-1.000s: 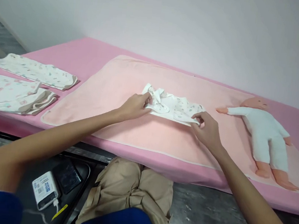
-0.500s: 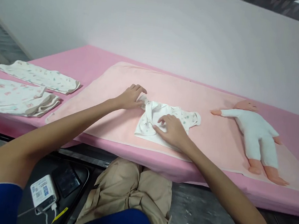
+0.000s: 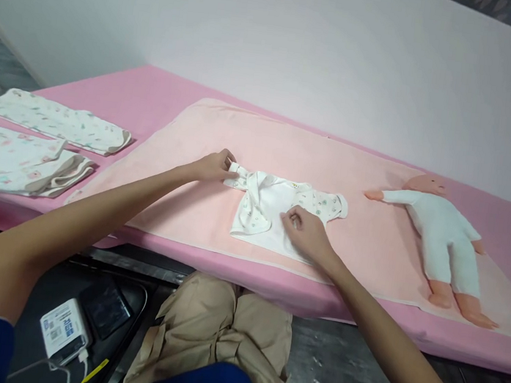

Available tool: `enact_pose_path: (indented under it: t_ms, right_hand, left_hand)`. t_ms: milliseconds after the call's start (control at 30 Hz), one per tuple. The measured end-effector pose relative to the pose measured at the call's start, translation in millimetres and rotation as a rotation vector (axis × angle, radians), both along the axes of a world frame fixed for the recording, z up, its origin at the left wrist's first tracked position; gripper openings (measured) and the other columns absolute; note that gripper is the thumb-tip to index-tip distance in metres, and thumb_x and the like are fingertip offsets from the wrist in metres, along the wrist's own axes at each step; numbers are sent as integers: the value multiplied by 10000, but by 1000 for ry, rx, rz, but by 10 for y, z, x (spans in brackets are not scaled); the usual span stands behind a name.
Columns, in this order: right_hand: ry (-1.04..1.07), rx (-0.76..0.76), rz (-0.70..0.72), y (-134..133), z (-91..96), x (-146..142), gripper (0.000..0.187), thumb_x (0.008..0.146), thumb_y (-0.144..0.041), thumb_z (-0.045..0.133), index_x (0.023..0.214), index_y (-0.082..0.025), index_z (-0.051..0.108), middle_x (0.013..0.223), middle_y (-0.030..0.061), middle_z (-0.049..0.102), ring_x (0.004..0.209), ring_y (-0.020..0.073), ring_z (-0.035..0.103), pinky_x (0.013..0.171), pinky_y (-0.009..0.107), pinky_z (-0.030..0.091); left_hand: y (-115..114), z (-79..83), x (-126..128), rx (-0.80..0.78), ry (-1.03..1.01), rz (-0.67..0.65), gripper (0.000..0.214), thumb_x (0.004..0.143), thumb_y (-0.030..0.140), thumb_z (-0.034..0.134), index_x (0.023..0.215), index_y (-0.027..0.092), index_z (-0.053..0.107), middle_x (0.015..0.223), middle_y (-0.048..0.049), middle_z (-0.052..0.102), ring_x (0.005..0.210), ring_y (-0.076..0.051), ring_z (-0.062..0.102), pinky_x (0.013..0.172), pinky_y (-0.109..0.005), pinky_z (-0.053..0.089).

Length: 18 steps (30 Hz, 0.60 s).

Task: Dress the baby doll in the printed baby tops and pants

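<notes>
A small white printed baby shirt (image 3: 266, 208) lies spread on a peach towel (image 3: 370, 241) over the pink mattress (image 3: 150, 96). My left hand (image 3: 215, 165) pinches the cuff of the shirt's left sleeve, pulled out to the side. My right hand (image 3: 308, 234) rests on the shirt's front, fingers curled and pinching the fabric near its middle. A baby doll (image 3: 444, 237) in a pale suit lies on its back at the towel's right end.
Two folded printed baby garments (image 3: 30, 141) lie at the mattress's left end. A white wall runs behind the mattress. Below me are my tan trousers (image 3: 221, 329), and a white power bank (image 3: 62, 330) next to a dark device (image 3: 106, 308) on a black surface.
The shirt was held bunched at both ends; it has since been laid flat. My right hand moved from its right edge to its front, and my left hand drew the sleeve outward.
</notes>
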State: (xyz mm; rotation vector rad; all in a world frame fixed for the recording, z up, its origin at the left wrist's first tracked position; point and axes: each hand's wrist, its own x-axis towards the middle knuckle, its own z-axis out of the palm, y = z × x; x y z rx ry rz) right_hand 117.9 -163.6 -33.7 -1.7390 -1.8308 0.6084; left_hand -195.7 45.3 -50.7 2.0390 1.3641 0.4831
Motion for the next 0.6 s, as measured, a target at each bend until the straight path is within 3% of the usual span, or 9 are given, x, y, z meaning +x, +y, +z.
enact_pose_path:
  t_ms: [100, 167, 300, 433, 600]
  right_hand:
    - [-197, 63, 139, -4, -76, -239, 316, 1034, -525, 675, 1010, -215, 620, 1012, 67, 715, 946, 240, 627, 845, 345, 422]
    - [-293, 78, 157, 67, -102, -404, 280, 1054, -476, 664, 988, -214, 589, 978, 71, 704, 902, 234, 612, 811, 342, 396]
    - [-253, -8, 185, 195, -54, -563, 317, 1084, -348, 567, 802, -239, 473, 764, 8, 616, 720, 181, 534, 693, 325, 308]
    - [-71, 34, 169, 167, 13, -565, 347, 1045, -365, 578, 760, -241, 423, 697, -27, 551, 676, 158, 507, 683, 302, 313]
    - [92, 66, 127, 24, 45, -491, 383, 1012, -433, 602, 746, -242, 403, 645, -50, 469, 627, 147, 441, 672, 297, 324]
  left_hand:
    - [-31, -30, 129, 337, 133, -73, 663, 803, 613, 742, 1298, 188, 620, 1345, -172, 706, 1315, -407, 582, 1119, -534, 484]
    - [-41, -5, 259, 451, 194, -151, 605, 861, 606, 673, 1294, 184, 645, 1415, -188, 668, 1349, -421, 542, 1153, -565, 448]
    - [-26, 136, 472, 502, 255, -302, 450, 984, 562, 555, 1266, 243, 702, 1382, -163, 692, 1298, -387, 583, 1129, -548, 431]
    - [51, 294, 593, 480, 244, -432, 373, 1021, 506, 513, 1170, 252, 742, 1245, -119, 750, 1155, -320, 674, 1103, -498, 429]
    - [68, 423, 868, 432, 36, -414, 279, 975, 434, 556, 1073, 220, 708, 1184, -80, 765, 897, -219, 676, 923, -385, 507]
